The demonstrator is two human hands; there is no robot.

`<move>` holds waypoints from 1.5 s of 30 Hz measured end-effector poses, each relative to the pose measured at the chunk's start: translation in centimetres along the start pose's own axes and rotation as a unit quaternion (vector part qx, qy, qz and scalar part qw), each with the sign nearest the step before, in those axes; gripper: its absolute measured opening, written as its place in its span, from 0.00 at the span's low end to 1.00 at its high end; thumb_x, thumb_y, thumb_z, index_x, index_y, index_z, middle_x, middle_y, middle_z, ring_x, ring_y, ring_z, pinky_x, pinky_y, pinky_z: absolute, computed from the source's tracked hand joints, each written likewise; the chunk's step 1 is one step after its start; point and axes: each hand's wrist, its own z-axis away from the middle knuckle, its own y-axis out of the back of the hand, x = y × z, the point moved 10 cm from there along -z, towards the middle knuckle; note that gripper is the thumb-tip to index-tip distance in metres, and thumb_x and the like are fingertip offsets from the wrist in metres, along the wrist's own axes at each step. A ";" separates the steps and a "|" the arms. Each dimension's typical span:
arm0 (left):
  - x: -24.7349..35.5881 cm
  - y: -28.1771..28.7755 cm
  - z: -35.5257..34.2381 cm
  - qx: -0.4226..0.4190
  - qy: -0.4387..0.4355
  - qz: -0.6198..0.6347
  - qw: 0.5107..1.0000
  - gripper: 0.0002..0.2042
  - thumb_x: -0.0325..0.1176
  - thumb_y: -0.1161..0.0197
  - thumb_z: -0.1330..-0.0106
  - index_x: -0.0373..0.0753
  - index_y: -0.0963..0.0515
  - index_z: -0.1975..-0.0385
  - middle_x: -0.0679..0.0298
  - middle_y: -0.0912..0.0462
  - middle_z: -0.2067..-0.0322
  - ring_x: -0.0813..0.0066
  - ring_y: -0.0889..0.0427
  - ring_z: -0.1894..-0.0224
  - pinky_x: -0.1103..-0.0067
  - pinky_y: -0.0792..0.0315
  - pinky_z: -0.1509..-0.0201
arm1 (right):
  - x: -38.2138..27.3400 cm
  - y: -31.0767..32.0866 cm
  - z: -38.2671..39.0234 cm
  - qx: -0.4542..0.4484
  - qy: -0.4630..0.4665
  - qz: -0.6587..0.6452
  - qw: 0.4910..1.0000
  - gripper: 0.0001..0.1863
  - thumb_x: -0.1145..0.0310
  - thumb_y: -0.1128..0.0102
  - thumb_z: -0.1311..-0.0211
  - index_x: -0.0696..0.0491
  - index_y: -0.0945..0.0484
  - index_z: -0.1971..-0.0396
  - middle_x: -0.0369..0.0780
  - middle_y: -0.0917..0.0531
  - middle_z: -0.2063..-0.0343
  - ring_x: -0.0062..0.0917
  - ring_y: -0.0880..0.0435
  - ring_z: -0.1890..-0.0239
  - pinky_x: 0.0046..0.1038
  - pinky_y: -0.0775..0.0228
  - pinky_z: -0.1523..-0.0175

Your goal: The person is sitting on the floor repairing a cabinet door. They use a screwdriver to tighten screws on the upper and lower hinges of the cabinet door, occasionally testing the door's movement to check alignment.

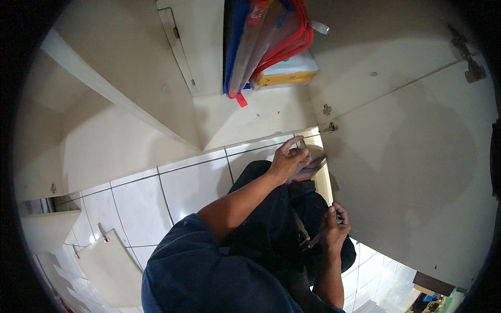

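My left hand (290, 160) is at the front edge of a cream cabinet (245, 136), just below a metal hinge (327, 127) on the open door (402, 177). Its fingers are bent, the index finger reaching toward the hinge; a small greyish bit shows between them, too small to name. Lower down, my right hand (335, 227) is closed beside the door's edge, with thumb and fingers around a small grey piece whose kind I cannot make out. A foot, partly hidden by my left hand, rests near the door's inner edge.
Clear folders with red and blue edging (261, 41) stand inside the cabinet beside a white and yellow stack (286, 72). Another hinge (472, 68) sits high on the right. A loose cream panel (107, 274) lies on the white tiles (182, 182). Coloured items (430, 301) lie lower right.
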 end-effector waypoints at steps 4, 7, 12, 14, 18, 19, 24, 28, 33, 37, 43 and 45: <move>-1.2 2.0 -3.8 0.056 -0.026 0.011 0.998 0.27 0.29 0.36 0.33 0.36 0.37 0.35 0.54 0.17 0.59 0.69 0.16 0.60 0.75 0.19 0.55 | 0.2 0.7 0.2 0.014 0.013 0.021 1.000 0.19 0.58 0.35 0.35 0.59 0.23 0.55 0.34 0.23 0.79 0.13 0.28 0.81 0.17 0.39 0.77; -2.2 2.4 -5.8 0.092 -0.036 0.040 0.994 0.27 0.29 0.36 0.32 0.38 0.38 0.35 0.54 0.17 0.58 0.69 0.16 0.59 0.75 0.20 0.56 | 0.1 0.9 0.4 0.014 -0.008 0.052 0.999 0.21 0.56 0.34 0.36 0.58 0.22 0.56 0.34 0.23 0.79 0.14 0.28 0.80 0.17 0.38 0.76; -3.5 2.5 -8.5 0.145 -0.041 0.110 0.983 0.26 0.25 0.38 0.33 0.35 0.39 0.36 0.59 0.17 0.63 0.75 0.18 0.65 0.77 0.21 0.61 | 1.5 1.7 0.1 0.011 -0.001 0.080 0.997 0.21 0.54 0.35 0.36 0.57 0.21 0.57 0.34 0.23 0.79 0.14 0.28 0.81 0.18 0.39 0.76; -5.2 2.9 -9.4 0.169 -0.030 0.117 0.978 0.26 0.27 0.37 0.33 0.38 0.38 0.36 0.57 0.18 0.61 0.71 0.17 0.62 0.74 0.20 0.57 | 2.0 2.1 0.1 0.006 0.004 0.101 0.995 0.21 0.54 0.35 0.36 0.57 0.21 0.57 0.34 0.23 0.79 0.14 0.29 0.81 0.18 0.39 0.77; -6.5 1.5 -9.8 0.172 -0.005 0.165 0.971 0.27 0.25 0.36 0.34 0.40 0.37 0.36 0.56 0.19 0.61 0.67 0.17 0.60 0.70 0.19 0.51 | 2.1 2.2 0.0 0.007 0.000 0.114 0.993 0.23 0.51 0.35 0.36 0.57 0.22 0.57 0.33 0.24 0.79 0.13 0.29 0.81 0.18 0.40 0.77; -6.7 1.0 -9.9 0.162 -0.004 0.178 0.971 0.27 0.24 0.36 0.35 0.41 0.37 0.36 0.56 0.19 0.60 0.66 0.17 0.60 0.70 0.19 0.51 | 2.1 2.3 0.0 0.009 -0.002 0.111 0.994 0.23 0.51 0.35 0.36 0.57 0.22 0.57 0.33 0.24 0.79 0.13 0.29 0.81 0.18 0.40 0.77; -7.7 0.2 -10.4 0.086 0.003 0.254 0.963 0.24 0.21 0.39 0.34 0.40 0.35 0.39 0.54 0.22 0.57 0.59 0.18 0.57 0.65 0.19 0.49 | 2.5 2.8 0.3 0.021 -0.012 0.087 0.996 0.24 0.50 0.35 0.37 0.57 0.22 0.57 0.33 0.24 0.78 0.14 0.29 0.81 0.18 0.39 0.77; -8.1 -0.2 -10.7 0.133 0.016 0.235 0.963 0.21 0.22 0.42 0.33 0.42 0.36 0.42 0.52 0.22 0.57 0.56 0.18 0.57 0.64 0.20 0.49 | 3.6 3.1 0.8 0.025 -0.029 0.037 0.999 0.23 0.51 0.34 0.38 0.56 0.21 0.57 0.34 0.23 0.78 0.14 0.29 0.81 0.18 0.39 0.77; -10.0 2.1 -13.4 0.073 0.019 0.247 0.966 0.21 0.24 0.42 0.31 0.42 0.38 0.40 0.54 0.24 0.51 0.60 0.21 0.50 0.62 0.23 0.43 | 3.0 3.5 1.6 0.022 -0.082 -0.012 0.996 0.20 0.56 0.35 0.36 0.59 0.19 0.58 0.38 0.19 0.68 0.20 0.23 0.69 0.25 0.30 0.63; -6.2 2.6 -12.0 0.138 -0.023 0.121 0.983 0.25 0.25 0.41 0.31 0.43 0.39 0.37 0.55 0.25 0.48 0.62 0.22 0.48 0.60 0.26 0.40 | 5.2 4.6 1.7 0.040 -0.086 -0.053 0.994 0.16 0.60 0.35 0.36 0.58 0.19 0.59 0.36 0.19 0.69 0.17 0.24 0.70 0.21 0.30 0.65; -3.2 0.9 -11.2 0.109 -0.039 0.101 0.988 0.24 0.25 0.41 0.31 0.41 0.39 0.36 0.56 0.26 0.50 0.62 0.21 0.50 0.63 0.25 0.39 | 7.2 4.7 1.8 0.043 -0.103 -0.086 0.990 0.14 0.63 0.34 0.36 0.58 0.19 0.59 0.35 0.19 0.69 0.17 0.23 0.69 0.22 0.30 0.63; -2.9 1.1 -11.5 0.095 -0.052 0.092 0.990 0.25 0.26 0.41 0.30 0.39 0.40 0.35 0.57 0.25 0.51 0.62 0.21 0.51 0.64 0.25 0.39 | 7.8 4.6 1.6 0.045 -0.093 -0.099 0.990 0.15 0.62 0.34 0.36 0.58 0.19 0.59 0.35 0.19 0.69 0.17 0.23 0.69 0.22 0.30 0.62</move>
